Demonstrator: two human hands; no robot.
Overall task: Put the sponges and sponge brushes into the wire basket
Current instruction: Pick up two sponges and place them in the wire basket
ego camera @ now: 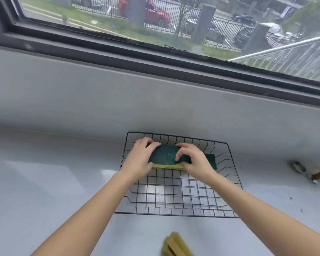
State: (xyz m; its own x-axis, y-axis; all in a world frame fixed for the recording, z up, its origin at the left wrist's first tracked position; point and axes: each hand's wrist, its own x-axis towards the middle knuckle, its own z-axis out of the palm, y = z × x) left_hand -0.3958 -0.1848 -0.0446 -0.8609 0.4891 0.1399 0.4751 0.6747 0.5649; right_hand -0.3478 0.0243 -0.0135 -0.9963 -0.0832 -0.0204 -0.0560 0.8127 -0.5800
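Observation:
A black wire basket [229, 174] stands on the white counter below the window. Green-topped yellow sponges [164, 157] lie in a row along the basket's far side. My left hand [139, 157] grips the left sponge, fingers over its green top. My right hand [192, 159] curls over the sponge beside it, and a further green sponge [211, 160] shows past that hand. A yellow sponge brush head [175, 245] lies on the counter at the bottom edge, outside the basket.
The white counter [54, 182] runs left and right of the basket. At the right edge lies a metal and brown object [314, 173]. A grey wall and window sill rise just behind the basket.

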